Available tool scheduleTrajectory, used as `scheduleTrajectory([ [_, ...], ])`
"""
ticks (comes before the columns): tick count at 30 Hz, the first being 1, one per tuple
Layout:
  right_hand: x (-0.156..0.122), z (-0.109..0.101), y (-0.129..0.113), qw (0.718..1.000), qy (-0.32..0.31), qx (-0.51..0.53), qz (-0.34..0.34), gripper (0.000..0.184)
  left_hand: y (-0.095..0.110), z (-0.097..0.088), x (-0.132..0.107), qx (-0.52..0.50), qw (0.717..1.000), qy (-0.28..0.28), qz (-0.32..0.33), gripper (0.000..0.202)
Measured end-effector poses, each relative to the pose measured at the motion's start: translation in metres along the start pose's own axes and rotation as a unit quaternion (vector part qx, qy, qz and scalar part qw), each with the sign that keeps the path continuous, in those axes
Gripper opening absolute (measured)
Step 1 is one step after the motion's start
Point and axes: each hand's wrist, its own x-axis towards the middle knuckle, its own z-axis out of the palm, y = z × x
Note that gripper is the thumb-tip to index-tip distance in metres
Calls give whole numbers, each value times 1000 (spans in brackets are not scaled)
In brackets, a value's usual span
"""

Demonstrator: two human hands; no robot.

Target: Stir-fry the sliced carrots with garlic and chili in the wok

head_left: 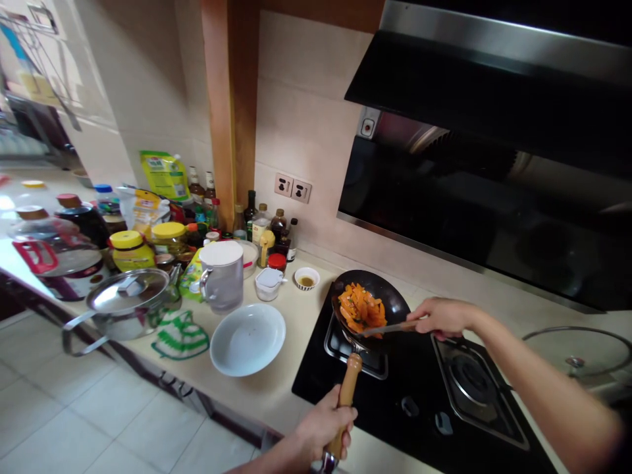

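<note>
My left hand is wrapped round the wooden handle of a dark wok, which is tipped to the left above the near burner. In the wok, sliced orange vegetables, perhaps carrot, lie heaped on the left side. My right hand grips a spatula by its wooden handle. The spatula's metal end reaches the near edge of the heap, its tip partly hidden by the food. Left of the wok, a pale oval plate rests on the counter with nothing on it.
A black gas stove has a second burner on the right, near a glass lid. A range hood overhangs it. Leftward stand a small bowl, a plastic jug, a lidded steel pot, a striped cloth and several bottles.
</note>
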Motion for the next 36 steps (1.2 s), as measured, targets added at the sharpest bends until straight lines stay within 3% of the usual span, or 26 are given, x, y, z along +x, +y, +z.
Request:
scheduleTrajectory([
  [2, 23, 27, 7, 993, 53, 109, -4, 18, 0, 0, 0, 2, 1000, 2, -1, 30],
  [4, 45, 57, 18, 949, 127, 286, 28, 14, 2, 1, -2, 5, 1000, 4, 0, 30],
  [7, 62, 101, 38, 909, 174, 374, 57, 21, 4, 2, -4, 1, 1000, 5, 0, 36],
  [11, 47, 156, 58, 870, 237, 427, 68, 30, 3, 3, -3, -9, 1000, 0, 8, 45],
  [16, 15, 214, 71, 778, 271, 557, 103, 41, -2, -2, 1, 7, 1000, -9, 18, 47],
  [17, 11, 222, 72, 759, 263, 587, 104, 46, -1, -4, 0, 19, 999, 3, 42, 50],
  [19, 4, 236, 73, 716, 242, 650, 81, 53, 6, -6, -5, 44, 985, 69, 153, 57],
  [21, 0, 245, 70, 674, 220, 703, 51, 57, 18, -3, -13, 55, 945, 135, 294, 61],
  [22, -3, 248, 68, 660, 209, 721, 42, 59, 25, 2, -17, 50, 929, 130, 344, 63],
  [24, -7, 251, 62, 640, 198, 742, 30, 61, 38, 17, -21, 17, 938, 28, 346, 67],
  [25, -10, 251, 58, 633, 198, 748, 21, 61, 44, 27, -19, -11, 954, -48, 297, 72],
  [27, -15, 250, 50, 630, 209, 748, 6, 59, 53, 50, -11, -75, 973, -168, 141, 84],
  [29, -19, 249, 41, 634, 228, 739, -6, 57, 59, 73, 2, -122, 972, -199, 32, 90],
  [32, -21, 248, 32, 662, 246, 708, 4, 55, 65, 98, 22, -165, 969, -187, -5, 95],
  [36, -25, 246, 29, 722, 244, 646, 44, 58, 66, 109, 34, -179, 955, -236, -3, 94],
])
